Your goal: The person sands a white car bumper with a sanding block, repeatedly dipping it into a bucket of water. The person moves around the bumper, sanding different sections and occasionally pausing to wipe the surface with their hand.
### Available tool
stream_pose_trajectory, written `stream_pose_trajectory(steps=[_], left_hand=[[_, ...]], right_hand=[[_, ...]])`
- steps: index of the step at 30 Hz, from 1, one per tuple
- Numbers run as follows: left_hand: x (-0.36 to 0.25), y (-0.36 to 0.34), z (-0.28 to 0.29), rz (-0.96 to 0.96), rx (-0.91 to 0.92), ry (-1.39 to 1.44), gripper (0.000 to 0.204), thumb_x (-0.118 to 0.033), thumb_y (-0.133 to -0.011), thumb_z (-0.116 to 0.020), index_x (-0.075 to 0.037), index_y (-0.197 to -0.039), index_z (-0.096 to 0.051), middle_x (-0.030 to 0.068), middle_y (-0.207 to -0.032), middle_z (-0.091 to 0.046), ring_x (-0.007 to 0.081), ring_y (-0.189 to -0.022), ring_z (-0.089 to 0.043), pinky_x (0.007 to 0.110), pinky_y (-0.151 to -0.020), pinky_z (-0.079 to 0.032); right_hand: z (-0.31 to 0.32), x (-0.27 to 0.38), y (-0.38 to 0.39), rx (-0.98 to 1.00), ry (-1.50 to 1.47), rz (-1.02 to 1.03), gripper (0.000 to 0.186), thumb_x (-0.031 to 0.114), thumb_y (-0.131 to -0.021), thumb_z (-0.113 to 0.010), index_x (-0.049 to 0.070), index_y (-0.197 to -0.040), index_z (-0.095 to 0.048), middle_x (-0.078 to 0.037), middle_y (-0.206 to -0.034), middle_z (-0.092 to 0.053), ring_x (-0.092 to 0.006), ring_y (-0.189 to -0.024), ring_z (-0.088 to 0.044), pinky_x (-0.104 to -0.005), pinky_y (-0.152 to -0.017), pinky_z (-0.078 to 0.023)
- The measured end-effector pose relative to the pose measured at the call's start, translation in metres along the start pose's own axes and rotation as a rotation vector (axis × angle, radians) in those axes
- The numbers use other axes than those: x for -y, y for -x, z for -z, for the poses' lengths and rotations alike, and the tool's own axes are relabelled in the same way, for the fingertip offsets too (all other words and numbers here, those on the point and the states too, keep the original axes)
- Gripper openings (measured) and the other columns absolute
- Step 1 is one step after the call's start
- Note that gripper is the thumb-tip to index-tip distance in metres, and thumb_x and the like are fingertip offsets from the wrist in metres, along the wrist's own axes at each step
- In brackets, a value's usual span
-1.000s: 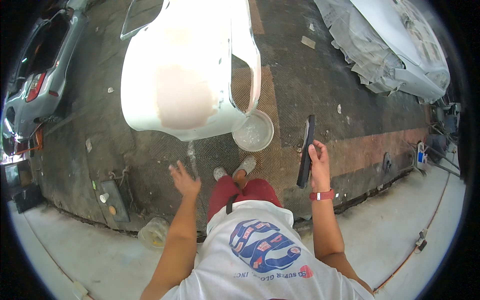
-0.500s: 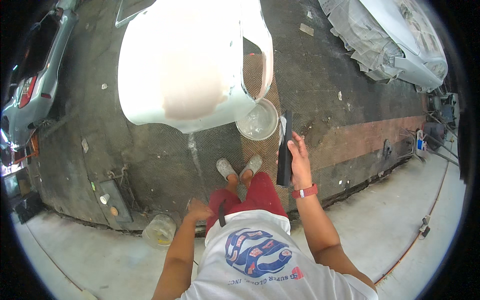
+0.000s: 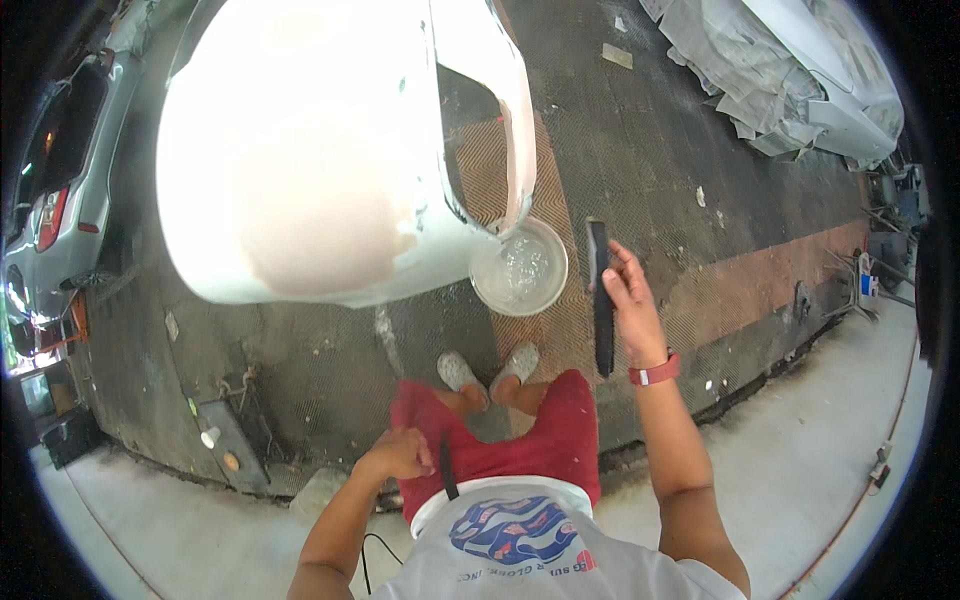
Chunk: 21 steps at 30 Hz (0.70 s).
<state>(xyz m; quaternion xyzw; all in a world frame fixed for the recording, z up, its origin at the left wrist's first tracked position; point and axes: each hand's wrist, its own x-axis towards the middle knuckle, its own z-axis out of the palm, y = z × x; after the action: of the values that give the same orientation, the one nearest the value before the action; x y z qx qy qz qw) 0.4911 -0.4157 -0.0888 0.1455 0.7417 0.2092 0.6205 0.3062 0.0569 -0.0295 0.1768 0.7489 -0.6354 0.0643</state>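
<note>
Right hand [image 3: 632,305] on my feed pinching long black block [image 3: 604,315], just right of bucket [image 3: 560,268]. Grip looks one-sided, so I reckon block could slip; leftward swing could bump bucket. Left hand [image 3: 402,455] near red shorts [image 3: 540,430], fingers half-curled, can't tell if closed.

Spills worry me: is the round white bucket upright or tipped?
Upright: the round white bucket stands with its open top facing up.

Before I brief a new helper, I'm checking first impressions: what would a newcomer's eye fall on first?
The large white panel with its pale beige patch, filling the upper left-centre. At its lower right corner sits a round bucket; further right, the person's right hand holds a long dark block.
</note>
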Motion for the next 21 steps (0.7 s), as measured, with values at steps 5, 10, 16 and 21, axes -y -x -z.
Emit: stream_pose_trajectory(steps=[5,10,16,21], left_hand=[[0.024,-0.197,0.047,-0.181,-0.541,0.944,0.058,-0.037,-0.107,-0.08,-0.008,-0.155,-0.064,0.0144,-0.156,-0.064,0.0309,-0.144,-0.064,0.046,-0.12,-0.051],[0.074,-0.4,0.061,-0.411,-0.696,1.856,0.086,-0.04,-0.114,-0.071,-0.017,-0.18,-0.021,0.0119,-0.176,-0.043,0.0324,-0.157,-0.05,0.049,-0.131,-0.041],[0.066,-0.47,0.094,-0.949,-0.722,1.594,0.064,-0.033,-0.113,-0.073,-0.016,-0.168,-0.044,0.0068,-0.17,-0.051,0.0265,-0.151,-0.055,0.041,-0.12,-0.049],[0.062,-0.499,0.11,-1.065,-0.712,1.521,0.054,-0.03,-0.109,-0.08,-0.012,-0.154,-0.058,0.0032,-0.153,-0.065,0.023,-0.141,-0.062,0.038,-0.116,-0.052]], right_hand=[[0.005,-0.004,-0.076,-0.037,0.008,0.197,0.054,0.034,-0.119,-0.059,0.007,-0.165,-0.053,-0.008,-0.139,-0.067,-0.0151,-0.116,-0.067,-0.0329,-0.104,-0.054],[-0.003,0.041,-0.127,-0.142,0.449,0.811,0.046,0.027,-0.117,-0.064,0.008,-0.158,-0.06,-0.009,-0.129,-0.068,-0.0169,-0.115,-0.064,-0.0338,-0.105,-0.052],[-0.05,0.143,-0.098,-0.233,0.531,1.192,0.046,0.017,-0.112,-0.072,0.008,-0.157,-0.065,-0.02,-0.159,-0.065,-0.0318,-0.141,-0.064,-0.0438,-0.124,-0.047],[-0.075,0.177,-0.113,-0.251,1.006,1.37,0.047,0.014,-0.109,-0.071,0.008,-0.155,-0.067,-0.021,-0.141,-0.072,-0.0385,-0.129,-0.069,-0.046,-0.115,-0.053]])
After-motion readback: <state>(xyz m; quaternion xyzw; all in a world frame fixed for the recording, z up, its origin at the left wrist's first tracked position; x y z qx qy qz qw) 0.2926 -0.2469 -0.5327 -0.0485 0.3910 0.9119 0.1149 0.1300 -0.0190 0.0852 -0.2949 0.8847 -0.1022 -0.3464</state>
